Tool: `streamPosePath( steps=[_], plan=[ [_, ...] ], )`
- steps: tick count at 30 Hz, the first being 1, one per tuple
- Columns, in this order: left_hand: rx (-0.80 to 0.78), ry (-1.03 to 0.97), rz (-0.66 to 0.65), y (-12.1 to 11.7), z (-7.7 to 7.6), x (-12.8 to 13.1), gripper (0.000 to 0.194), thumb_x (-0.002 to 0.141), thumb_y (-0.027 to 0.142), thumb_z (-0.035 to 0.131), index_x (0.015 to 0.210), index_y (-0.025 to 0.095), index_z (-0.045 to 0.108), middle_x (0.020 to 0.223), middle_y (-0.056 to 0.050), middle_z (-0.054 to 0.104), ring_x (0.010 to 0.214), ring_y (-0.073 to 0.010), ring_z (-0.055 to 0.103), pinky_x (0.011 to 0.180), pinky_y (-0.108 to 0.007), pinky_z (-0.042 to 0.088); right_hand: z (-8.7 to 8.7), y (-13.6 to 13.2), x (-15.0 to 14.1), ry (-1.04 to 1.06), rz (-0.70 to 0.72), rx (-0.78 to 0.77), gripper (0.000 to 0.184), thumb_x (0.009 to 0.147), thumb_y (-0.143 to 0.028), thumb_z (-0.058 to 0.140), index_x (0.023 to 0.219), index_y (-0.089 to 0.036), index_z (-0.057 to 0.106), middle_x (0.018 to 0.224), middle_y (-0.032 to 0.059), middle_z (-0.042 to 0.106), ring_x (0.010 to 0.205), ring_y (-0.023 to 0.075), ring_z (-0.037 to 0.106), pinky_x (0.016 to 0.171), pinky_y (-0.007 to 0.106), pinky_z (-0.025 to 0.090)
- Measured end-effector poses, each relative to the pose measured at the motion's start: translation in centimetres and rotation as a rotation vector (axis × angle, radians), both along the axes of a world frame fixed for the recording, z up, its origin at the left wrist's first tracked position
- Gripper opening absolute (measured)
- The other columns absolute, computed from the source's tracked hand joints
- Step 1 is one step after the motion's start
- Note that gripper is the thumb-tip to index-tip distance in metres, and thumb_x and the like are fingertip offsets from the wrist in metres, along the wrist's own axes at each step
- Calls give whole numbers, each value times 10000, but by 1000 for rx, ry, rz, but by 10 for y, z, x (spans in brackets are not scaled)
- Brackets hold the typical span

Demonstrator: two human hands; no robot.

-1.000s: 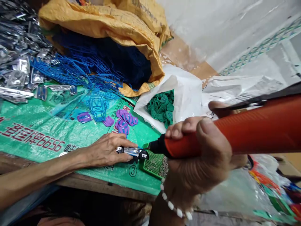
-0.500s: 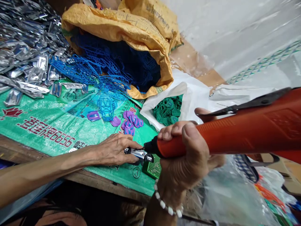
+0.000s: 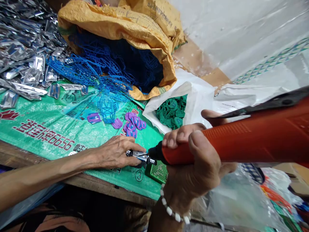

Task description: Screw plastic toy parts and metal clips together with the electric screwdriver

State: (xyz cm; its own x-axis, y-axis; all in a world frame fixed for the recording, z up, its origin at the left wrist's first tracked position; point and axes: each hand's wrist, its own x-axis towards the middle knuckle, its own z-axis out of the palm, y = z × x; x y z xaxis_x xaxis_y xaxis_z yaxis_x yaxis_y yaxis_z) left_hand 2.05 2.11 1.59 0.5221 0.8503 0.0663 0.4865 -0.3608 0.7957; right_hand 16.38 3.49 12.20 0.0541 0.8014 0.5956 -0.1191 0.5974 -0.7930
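Observation:
My left hand (image 3: pixel 118 151) is closed around a small toy car (image 3: pixel 140 156) with a silver body and black wheels, holding it down on the green sheet. My right hand (image 3: pixel 193 158) grips a red electric screwdriver (image 3: pixel 251 135) with a black nose and a dark lever along its top. The nose points left, and its tip meets the toy car beside my left fingertips; the exact contact point is too small to make out. Just below the car sits a green box (image 3: pixel 158 172) holding many tiny pieces, partly covered by my right hand.
Purple plastic parts (image 3: pixel 132 124) and blue frames (image 3: pixel 89 74) lie beyond my hands. An orange woven sack (image 3: pixel 116 19) gapes open behind, beside a white bag (image 3: pixel 195 100) of green parts (image 3: pixel 172 111). Silver shells (image 3: pixel 29 54) are heaped at left. The table's wooden edge (image 3: pixel 116 190) runs in front.
The screwdriver and my right hand have shifted slightly right and down, with the tip still at the car. The toy car is turned a little in my left hand. The whole view has shifted slightly.

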Motion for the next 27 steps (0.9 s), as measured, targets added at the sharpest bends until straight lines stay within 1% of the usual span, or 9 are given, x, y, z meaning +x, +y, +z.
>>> streamPosePath(
  steps=[2,4,7,10,13,16,21,24,27],
  plan=[
    [13,-8,9,0,-3,0,381,930,460,660,1254,272,728,1015,-53,731,989,-269,679,895,-371,473,1,-1,2,35,64,-6,194,779,-179,744,910,-316,703,608,-79,554,425,121,533,396,275,453],
    [43,-13,28,0,-6,1,390,928,477,657,1258,281,725,1003,-49,732,962,-259,680,874,-359,479,1,-3,3,69,107,-41,241,775,-153,740,955,-311,711,618,-79,574,438,122,555,411,273,466],
    [73,-15,41,-1,-9,1,399,930,510,650,1255,292,725,986,-40,731,930,-245,682,851,-342,486,2,-5,4,70,111,-80,260,770,-164,739,993,-293,702,625,-83,575,447,120,567,429,272,484],
    [67,0,35,-1,-9,2,411,922,516,663,1264,294,720,1006,-44,734,960,-253,684,875,-351,489,3,-5,3,75,121,-79,248,763,-157,739,974,-279,694,614,-85,576,439,115,560,428,267,485],
    [48,24,29,0,-5,1,387,923,480,675,1251,280,726,988,-50,727,971,-258,684,887,-361,485,4,-5,1,120,148,-85,209,772,-117,725,923,-257,688,621,-76,600,448,113,568,439,263,487],
    [20,16,16,0,-2,1,354,927,441,677,1236,276,730,981,-40,722,963,-246,681,893,-353,476,3,-4,0,140,128,-69,172,774,-117,727,873,-249,678,621,-72,601,447,110,567,436,258,475],
    [9,21,0,0,4,0,303,939,431,652,1179,272,747,921,-18,683,874,-211,661,788,-306,451,1,1,-1,40,48,-4,119,796,-213,743,856,-284,670,609,-72,534,425,115,529,415,270,455],
    [27,22,8,-1,4,0,302,943,453,646,1150,260,751,921,-18,678,866,-201,653,780,-297,445,-2,3,-1,-38,-7,34,74,831,-286,734,863,-299,669,623,-66,494,431,118,499,411,277,445],
    [33,22,12,-1,2,0,299,942,454,648,1140,258,755,931,-22,685,865,-200,657,781,-296,453,-4,3,-2,-47,-21,30,82,836,-317,737,891,-307,676,624,-65,487,425,112,461,416,279,445]
  ],
)
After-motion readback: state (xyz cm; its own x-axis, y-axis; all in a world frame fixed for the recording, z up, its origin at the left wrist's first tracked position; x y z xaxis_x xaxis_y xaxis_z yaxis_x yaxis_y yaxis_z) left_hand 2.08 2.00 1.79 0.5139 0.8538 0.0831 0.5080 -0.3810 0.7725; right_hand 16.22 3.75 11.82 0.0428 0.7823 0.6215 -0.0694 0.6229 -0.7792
